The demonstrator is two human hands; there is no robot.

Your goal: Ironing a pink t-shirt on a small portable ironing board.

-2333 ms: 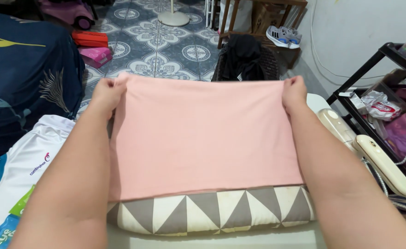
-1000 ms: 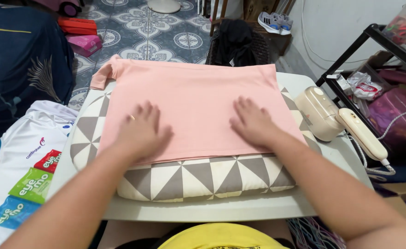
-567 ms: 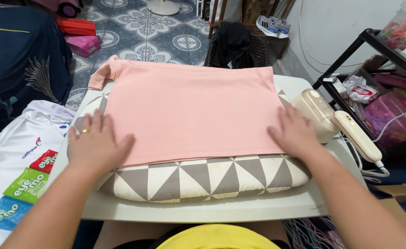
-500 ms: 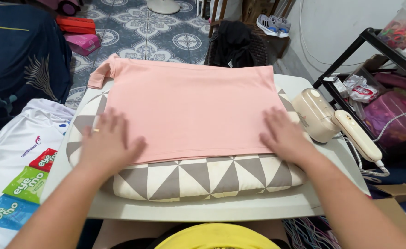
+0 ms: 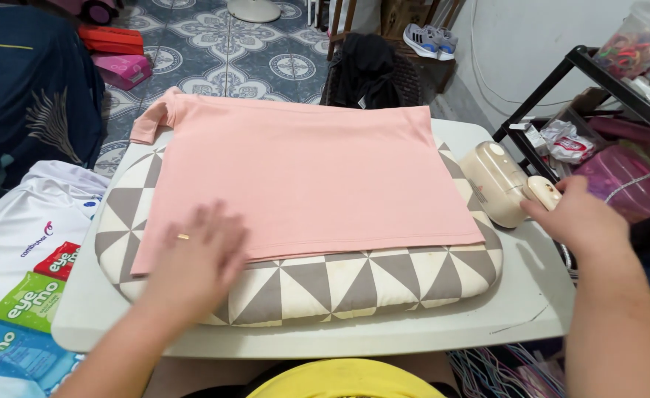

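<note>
The left hand [image 5: 196,258] lies flat, fingers spread and released, on the near left corner of the pink shirt [image 5: 303,173], pinning it rather than gripping it. The shirt lies spread smooth and flat over a padded ironing cushion [image 5: 354,284] with a grey and cream triangle pattern, one short sleeve hanging off the far left edge away from that hand. The cushion sits on a white desk [image 5: 516,309]. The right hand [image 5: 579,221] is off the cloth, out past the cushion's right edge, with its grip closing on the handle of a cream steam iron [image 5: 498,180] resting on the desk; the fingers curl around the handle, though how firm the hold is cannot be told. Judging by this, the laying out and smoothing look done, and the pressing itself has not begun, since the iron is not yet on the fabric. A white printed shirt [image 5: 22,250] lies left of the left hand.
</note>
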